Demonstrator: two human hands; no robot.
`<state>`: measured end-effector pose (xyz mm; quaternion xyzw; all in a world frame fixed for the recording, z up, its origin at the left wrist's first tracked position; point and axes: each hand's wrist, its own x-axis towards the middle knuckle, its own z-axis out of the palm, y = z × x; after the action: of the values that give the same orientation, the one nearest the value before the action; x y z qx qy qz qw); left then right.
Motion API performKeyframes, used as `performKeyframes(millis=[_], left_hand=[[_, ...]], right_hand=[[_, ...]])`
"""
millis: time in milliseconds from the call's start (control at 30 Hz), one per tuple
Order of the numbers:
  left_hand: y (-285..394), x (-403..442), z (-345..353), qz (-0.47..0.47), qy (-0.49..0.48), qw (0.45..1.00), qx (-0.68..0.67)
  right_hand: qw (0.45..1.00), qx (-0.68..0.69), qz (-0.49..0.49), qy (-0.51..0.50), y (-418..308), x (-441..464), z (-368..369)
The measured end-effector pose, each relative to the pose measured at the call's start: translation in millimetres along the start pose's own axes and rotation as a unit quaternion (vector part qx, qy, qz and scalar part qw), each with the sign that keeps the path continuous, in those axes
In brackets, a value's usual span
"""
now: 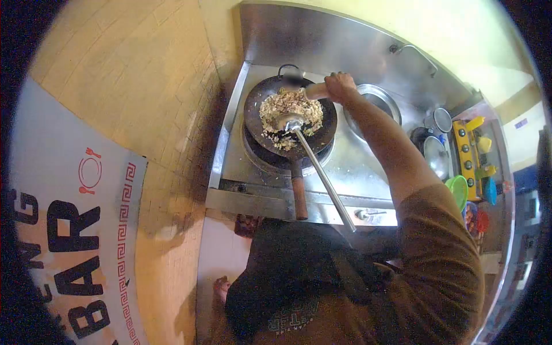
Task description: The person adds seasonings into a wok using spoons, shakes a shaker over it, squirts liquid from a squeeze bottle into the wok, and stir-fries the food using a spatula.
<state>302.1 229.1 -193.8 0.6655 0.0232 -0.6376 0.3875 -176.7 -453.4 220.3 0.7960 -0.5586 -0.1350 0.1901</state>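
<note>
My right hand [340, 87] is closed around a light-brown bottle [315, 91], held tipped to the left over the far right rim of the wok [253, 109]. Inside the wok is fried rice [293, 103], with a browner patch on top. A long-handled metal ladle [319, 161] rests with its bowl in the rice, its handle slanting past the stove's front edge. The wok's wooden handle [299, 198] points toward me, and no hand touches it. My left hand [221, 287] hangs low beside my body, too small and dim for its fingers to be made out.
A steel stove [356, 172] with a tall back panel carries a second round burner [376, 100] on the right. Beyond it are a metal strainer [441, 120], a lid [436, 156] and green bowls [458, 191]. A tiled wall [172, 115] and a printed banner [86, 230] border the left.
</note>
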Motion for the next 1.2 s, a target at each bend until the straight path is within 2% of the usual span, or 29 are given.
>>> performKeyframes(millis=[100,200,300,400,500,567,633,700,800,900,933,1000,1100,1167,1200], left_hand=[[16.0,-9.3,5.1,0.013,-0.025,0.999,0.045],[35.6,-16.7,15.4,0.043,-0.048,0.995,0.073],[57.4,-30.8,31.2,0.101,-0.07,0.987,0.101],[88.2,-59.1,53.8,0.134,-0.038,0.976,0.166],[87.4,-76.2,66.7,0.072,-0.004,0.997,0.041],[42.5,-48.4,49.2,0.036,0.028,0.994,-0.102],[21.8,-37.5,24.0,0.045,-0.03,0.997,0.049],[12.0,-33.2,15.5,0.036,-0.039,0.995,0.081],[8.3,-28.2,7.0,0.024,-0.041,0.994,0.098],[14.4,-22.6,5.9,0.023,-0.046,0.993,0.105],[17.5,-23.6,5.9,0.021,-0.041,0.993,0.106],[28.9,-22.1,8.3,0.025,-0.032,0.993,0.107],[52.0,-14.5,18.2,0.036,0.012,0.995,0.093],[71.7,-7.1,22.5,0.01,0.032,0.998,0.045],[84.4,-5.8,21.6,-0.024,-0.064,0.997,-0.03]], right_hand=[[0.995,0.074,-0.009,-0.065,-17.6,13.7,-1.3],[0.997,0.073,-0.036,0.015,-48.4,12.3,-12.2],[0.996,0.055,-0.062,-0.021,-60.3,13.4,-31.0],[0.998,0.069,-0.002,-0.003,-52.8,27.7,-8.0],[1.0,0.028,0.004,-0.01,-23.5,19.1,-12.3],[1.0,0.014,0.007,-0.026,-8.2,11.7,-11.3],[1.0,-0.003,0.013,-0.027,7.2,-0.1,-4.8],[1.0,-0.021,0.018,-0.008,18.0,-12.2,2.1],[0.993,0.02,0.041,-0.108,29.1,-20.5,10.1],[0.999,0.025,0.019,-0.017,25.7,-26.1,27.8],[0.996,0.054,0.037,-0.068,16.6,-24.4,16.1],[0.993,0.079,0.046,-0.071,0.6,-16.1,13.2],[0.994,0.053,0.039,0.091,-18.6,-9.6,13.7],[0.997,0.054,0.048,0.023,-15.7,-1.7,0.9],[0.997,0.055,0.05,-0.014,-14.7,0.1,-3.7]])
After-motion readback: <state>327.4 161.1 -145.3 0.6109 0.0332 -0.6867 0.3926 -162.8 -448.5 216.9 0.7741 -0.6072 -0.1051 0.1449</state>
